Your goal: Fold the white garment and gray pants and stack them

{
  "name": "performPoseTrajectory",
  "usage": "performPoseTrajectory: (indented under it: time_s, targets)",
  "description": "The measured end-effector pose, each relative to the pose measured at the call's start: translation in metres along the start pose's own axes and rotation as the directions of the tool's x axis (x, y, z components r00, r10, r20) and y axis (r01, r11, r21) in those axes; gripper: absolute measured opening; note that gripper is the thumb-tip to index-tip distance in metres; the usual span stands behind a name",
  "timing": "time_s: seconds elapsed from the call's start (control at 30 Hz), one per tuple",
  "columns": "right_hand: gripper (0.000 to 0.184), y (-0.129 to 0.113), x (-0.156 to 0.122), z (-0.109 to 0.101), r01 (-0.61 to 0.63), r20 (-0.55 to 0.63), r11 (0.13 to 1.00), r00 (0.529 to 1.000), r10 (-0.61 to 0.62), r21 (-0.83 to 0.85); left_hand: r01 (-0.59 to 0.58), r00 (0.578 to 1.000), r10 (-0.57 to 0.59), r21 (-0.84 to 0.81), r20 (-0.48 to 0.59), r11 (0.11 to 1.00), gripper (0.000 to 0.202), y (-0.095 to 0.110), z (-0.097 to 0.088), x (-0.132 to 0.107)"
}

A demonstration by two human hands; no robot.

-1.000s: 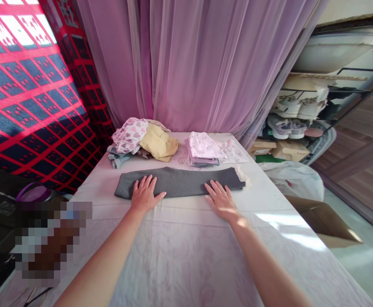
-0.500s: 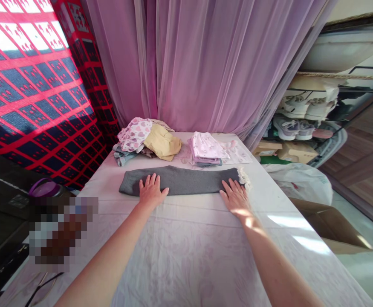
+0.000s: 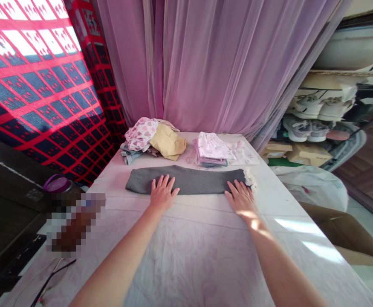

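Observation:
A long grey garment (image 3: 192, 180), folded into a narrow strip with white lace trim at its right end, lies across the white table (image 3: 189, 247). My left hand (image 3: 162, 194) lies flat and open on its left part, fingers spread. Open and flat as well, my right hand (image 3: 242, 197) presses the garment's right end just short of the lace.
Behind the grey garment sit a loose heap of clothes (image 3: 151, 140) with a heart-print piece and a yellow one, and a folded pink stack (image 3: 212, 149). Purple curtains hang behind. A shoe rack (image 3: 317, 123), boxes and a cardboard carton (image 3: 342, 234) stand at the right.
My right hand slid rightward along the grey garment to its lace end. My left hand stayed flat on the left part. The view shifted a little to the left.

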State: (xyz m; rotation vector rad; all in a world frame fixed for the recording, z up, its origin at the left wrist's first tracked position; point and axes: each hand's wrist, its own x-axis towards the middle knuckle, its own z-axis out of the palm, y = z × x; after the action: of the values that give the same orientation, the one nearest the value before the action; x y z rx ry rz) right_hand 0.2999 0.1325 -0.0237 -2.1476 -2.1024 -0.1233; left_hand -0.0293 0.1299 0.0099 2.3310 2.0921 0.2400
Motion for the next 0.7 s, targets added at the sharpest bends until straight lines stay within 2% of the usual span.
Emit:
performPoseTrajectory:
  time_s: [0.17, 0.27, 0.4, 0.53, 0.7]
  targets:
    - [0.056, 0.002, 0.000, 0.006, 0.007, -0.036, 1.000, 0.999, -0.008, -0.008, 0.087, 0.996, -0.083, 0.103, -0.042, 0.991, 0.057, -0.069, -0.014, -0.013]
    - [0.056, 0.002, 0.000, 0.007, -0.003, -0.035, 1.000, 0.999, 0.003, -0.014, 0.097, 0.994, -0.090, 0.122, -0.061, 0.988, 0.055, -0.091, -0.017, -0.019]
    - [0.057, 0.005, 0.001, 0.007, 0.000, 0.000, 1.000, 1.000, 0.000, -0.014, 0.130, 0.991, -0.124, 0.112, -0.052, 0.985, 0.054, -0.094, -0.018, -0.020]
    - [0.057, 0.004, 0.001, 0.008, -0.006, -0.028, 1.000, 1.000, 0.006, -0.021, 0.138, 0.990, -0.134, 0.096, -0.045, 0.986, 0.054, -0.091, -0.017, -0.019]
    - [0.057, 0.003, 0.000, 0.009, -0.014, -0.049, 1.000, 0.999, 0.013, -0.016, 0.132, 0.988, -0.126, 0.064, -0.088, 0.989, 0.052, -0.093, -0.015, -0.021]
